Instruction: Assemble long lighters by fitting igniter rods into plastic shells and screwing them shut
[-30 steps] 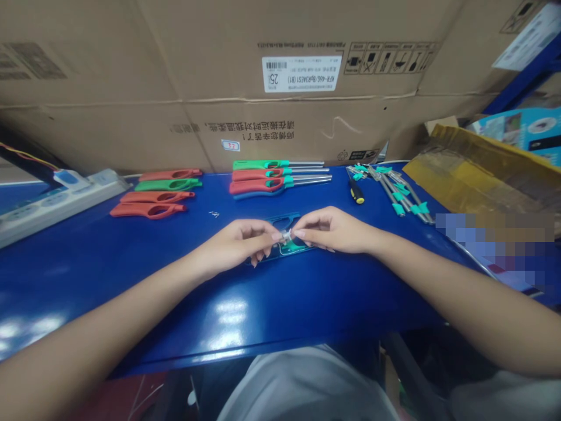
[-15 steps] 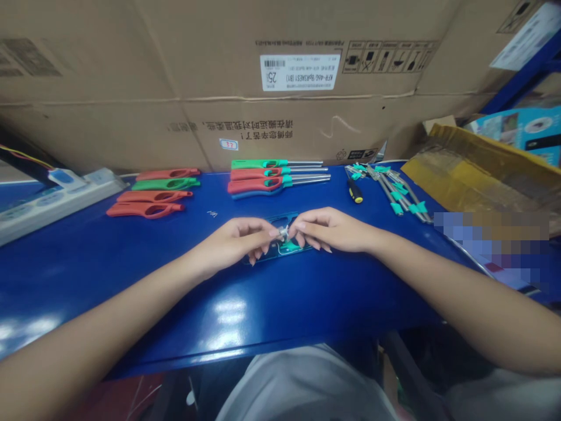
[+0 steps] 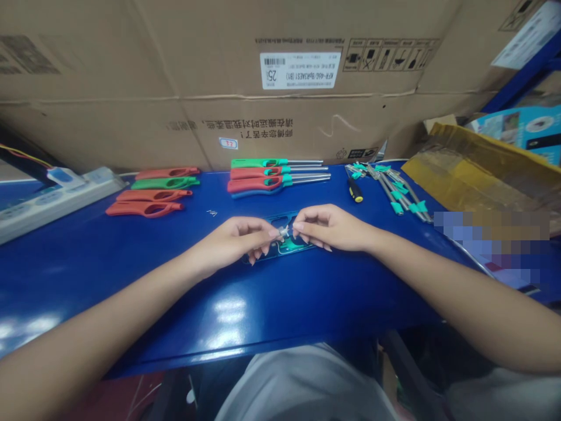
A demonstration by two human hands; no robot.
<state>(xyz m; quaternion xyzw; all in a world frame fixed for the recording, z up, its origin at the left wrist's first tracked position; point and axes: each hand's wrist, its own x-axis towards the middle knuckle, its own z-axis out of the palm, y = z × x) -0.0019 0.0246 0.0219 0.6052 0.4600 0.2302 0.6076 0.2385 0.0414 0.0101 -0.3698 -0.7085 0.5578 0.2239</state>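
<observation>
My left hand (image 3: 250, 237) pinches a small whitish and metallic part (image 3: 284, 231) between thumb and forefinger. Just to the right, my right hand (image 3: 328, 228) has its thumb and forefinger pressed together, a slight gap from that part; whatever is in this pinch is too small to make out. Beneath both hands lies an open blue lighter casing (image 3: 302, 247), a half shell with a green piece (image 3: 289, 242) inside. Fingers cover portions of the casing.
Red and green lighter handles (image 3: 151, 209) lie at left beside a power strip (image 3: 56, 202). Lighters with metal tubes (image 3: 258, 185) rest behind my hands, with tiny screws (image 3: 212, 213) nearby. Rightward are a screwdriver (image 3: 355, 191), metal tubes with green ends (image 3: 401, 190) and a yellow-taped box (image 3: 477, 169).
My right fingertips have drawn slightly to the right, off the small part, so more of it and of the casing shows. My left hand has stayed almost still.
</observation>
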